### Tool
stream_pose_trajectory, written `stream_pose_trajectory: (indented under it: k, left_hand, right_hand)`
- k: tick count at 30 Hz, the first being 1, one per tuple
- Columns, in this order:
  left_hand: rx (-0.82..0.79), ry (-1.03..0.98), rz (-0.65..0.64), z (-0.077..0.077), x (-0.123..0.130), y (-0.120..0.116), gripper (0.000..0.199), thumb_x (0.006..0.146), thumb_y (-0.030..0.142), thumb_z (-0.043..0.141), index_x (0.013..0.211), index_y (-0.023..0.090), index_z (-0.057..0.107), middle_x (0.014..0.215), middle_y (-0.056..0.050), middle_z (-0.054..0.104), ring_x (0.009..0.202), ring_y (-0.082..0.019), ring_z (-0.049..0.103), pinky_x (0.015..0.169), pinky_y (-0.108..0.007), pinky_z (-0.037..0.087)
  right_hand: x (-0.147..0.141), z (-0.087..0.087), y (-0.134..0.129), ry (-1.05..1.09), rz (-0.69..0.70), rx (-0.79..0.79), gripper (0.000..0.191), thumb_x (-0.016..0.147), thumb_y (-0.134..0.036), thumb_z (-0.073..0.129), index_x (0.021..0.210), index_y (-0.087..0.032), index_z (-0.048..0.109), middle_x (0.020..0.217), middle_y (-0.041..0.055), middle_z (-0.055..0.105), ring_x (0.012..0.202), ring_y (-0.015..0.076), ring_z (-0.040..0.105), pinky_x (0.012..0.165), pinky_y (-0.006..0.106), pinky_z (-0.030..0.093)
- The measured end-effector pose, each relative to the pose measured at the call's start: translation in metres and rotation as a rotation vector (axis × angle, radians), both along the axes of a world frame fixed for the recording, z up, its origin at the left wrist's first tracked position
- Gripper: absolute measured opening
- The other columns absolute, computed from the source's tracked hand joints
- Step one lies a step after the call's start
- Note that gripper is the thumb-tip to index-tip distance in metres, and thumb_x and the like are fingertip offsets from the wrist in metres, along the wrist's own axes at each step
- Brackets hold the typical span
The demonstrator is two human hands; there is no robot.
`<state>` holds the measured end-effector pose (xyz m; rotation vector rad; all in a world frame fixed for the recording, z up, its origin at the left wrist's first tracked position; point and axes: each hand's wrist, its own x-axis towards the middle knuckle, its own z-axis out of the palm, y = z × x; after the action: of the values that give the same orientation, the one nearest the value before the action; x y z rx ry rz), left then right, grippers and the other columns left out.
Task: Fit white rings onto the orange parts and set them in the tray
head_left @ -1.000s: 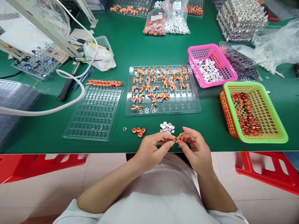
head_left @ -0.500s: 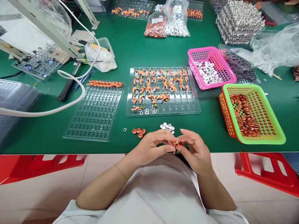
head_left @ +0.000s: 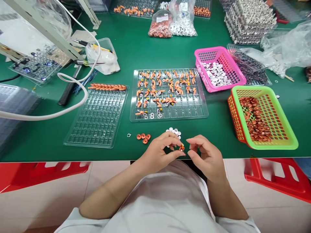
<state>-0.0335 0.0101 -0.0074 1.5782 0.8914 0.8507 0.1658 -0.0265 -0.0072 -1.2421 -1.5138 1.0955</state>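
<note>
Baskets [head_left: 262, 118] lie right of the tray [head_left: 170, 111] — bags [head_left: 172, 24] behind it.

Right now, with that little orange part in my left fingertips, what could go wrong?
Your left hand has the small orange part only by the fingertips, near the front edge of the table, so a slip might send it to your lap or the floor.

The loose white discs lie right by that hand and could get brushed and scattered.

The few orange discs nearby are loose too, and might be knocked.
</note>
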Motion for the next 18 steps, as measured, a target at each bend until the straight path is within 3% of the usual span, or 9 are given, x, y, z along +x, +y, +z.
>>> stream_pose_trajectory:
  k: [4,8,11,14,18]
  left_hand:
    - [0.264,0.170,0.025,0.000,0.003,-0.004,0.011,0.090,0.018,0.065,0.100,0.020,0.067,0.107,-0.009,0.066,0.101,-0.020,0.063,0.086,-0.033,0.054]
    - [0.407,0.318,0.058,0.001,0.004,-0.006,0.009,0.091,0.019,0.062,0.097,0.020,0.069,0.097,-0.008,0.062,0.086,-0.018,0.061,0.073,-0.030,0.053]
    - [0.456,0.391,0.082,0.003,0.003,-0.005,0.011,0.093,0.020,0.060,0.099,0.021,0.069,0.088,-0.006,0.060,0.076,-0.016,0.057,0.065,-0.027,0.049]
    - [0.486,0.368,0.084,0.003,0.002,-0.003,0.011,0.094,0.019,0.060,0.102,0.021,0.067,0.083,-0.005,0.065,0.076,-0.017,0.058,0.068,-0.028,0.047]
    - [0.417,0.301,0.085,0.002,0.005,-0.004,0.009,0.095,0.018,0.059,0.102,0.021,0.064,0.084,-0.003,0.071,0.076,-0.017,0.059,0.071,-0.029,0.047]
  right_hand:
    - [-0.007,0.006,0.000,-0.106,-0.022,0.008,0.014,0.087,-0.019,0.067,0.100,-0.026,0.065,0.083,-0.0009,0.060,0.072,0.0145,0.055,0.064,0.029,0.046]
    - [-0.011,0.007,0.001,-0.141,-0.047,0.054,0.012,0.092,-0.016,0.060,0.095,-0.026,0.066,0.081,-0.0010,0.063,0.068,0.0135,0.056,0.060,0.028,0.045]
    - [-0.009,0.004,0.003,-0.119,-0.048,0.118,0.015,0.092,-0.014,0.062,0.099,-0.027,0.068,0.088,0.0010,0.064,0.075,0.0150,0.059,0.062,0.029,0.047]
    - [-0.007,-0.002,0.003,-0.054,-0.035,0.127,0.018,0.093,-0.013,0.062,0.103,-0.027,0.067,0.099,0.0034,0.067,0.089,0.0178,0.063,0.072,0.031,0.051]
    - [-0.007,-0.008,0.001,-0.008,-0.021,0.081,0.018,0.095,-0.014,0.060,0.105,-0.027,0.066,0.098,0.0022,0.070,0.092,0.0174,0.064,0.078,0.032,0.051]
